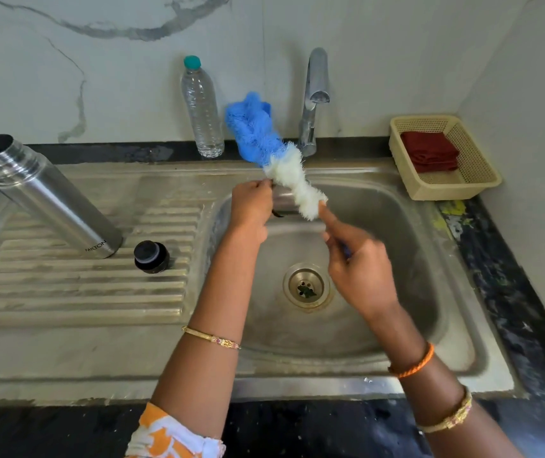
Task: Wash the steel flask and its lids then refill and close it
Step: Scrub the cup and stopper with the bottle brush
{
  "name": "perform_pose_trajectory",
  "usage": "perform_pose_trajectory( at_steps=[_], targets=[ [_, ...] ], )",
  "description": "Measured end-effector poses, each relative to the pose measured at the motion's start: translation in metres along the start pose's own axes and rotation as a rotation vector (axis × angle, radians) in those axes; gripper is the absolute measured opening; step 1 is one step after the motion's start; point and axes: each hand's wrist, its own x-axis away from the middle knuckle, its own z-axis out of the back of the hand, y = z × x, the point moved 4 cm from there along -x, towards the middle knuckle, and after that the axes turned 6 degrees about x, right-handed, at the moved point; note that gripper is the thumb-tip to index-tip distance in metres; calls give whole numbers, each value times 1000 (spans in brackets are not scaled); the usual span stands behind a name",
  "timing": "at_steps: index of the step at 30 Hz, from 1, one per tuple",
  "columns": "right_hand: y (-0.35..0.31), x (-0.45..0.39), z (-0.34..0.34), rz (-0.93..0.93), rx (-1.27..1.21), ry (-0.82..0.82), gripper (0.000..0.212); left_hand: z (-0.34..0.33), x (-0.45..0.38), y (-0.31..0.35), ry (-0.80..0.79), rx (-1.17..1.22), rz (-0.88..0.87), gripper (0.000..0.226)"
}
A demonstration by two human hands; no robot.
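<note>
The right hand [360, 262] is above the sink basin [397, 259], and its fingers are curled around the handle of a bottle brush [274, 153], with the index finger stretched along the handle toward the bristles. The brush points up and to the far left; its bristles are white near the hand and blue at the far end. The left hand [251, 209] is just to the left of the brush, and it pinches a steel lid [282, 200] between the fingertips; the white bristles touch this lid. The lid is partly hidden and blurred, so its shape is not clear. Below the hands is the drain [307, 287] of the basin. On the ribbed drainboard [66, 292] on the left the steel flask [46, 196] stands open, without a cap, and a black inner lid [151, 257] stands just to the right of its base. At the far edge, a clear plastic bottle [202, 110] with a green cap stands left of the tap [314, 100]. On the far right, a beige basket [476, 180] holds a folded red cloth [430, 152].
</note>
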Motion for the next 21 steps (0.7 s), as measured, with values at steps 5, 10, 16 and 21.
perform_pose_trajectory(
  at_steps=[5, 10, 16, 21],
  targets=[
    [0, 10, -9, -16, -7, 114, 51, -7, 8, -12, -28, 192, 149, 21],
    [-3, -4, -9, -30, 21, 98, 49, -10, 14, -14, 93, 170, 89, 31],
    [2, -14, -10, -97, 5, 48, 51, -12, 16, -20, 7, 110, 45, 29],
    [-2, -4, -11, -29, 47, -15, 50, -8, 18, -25, 58, 135, 5, 25]
  ],
)
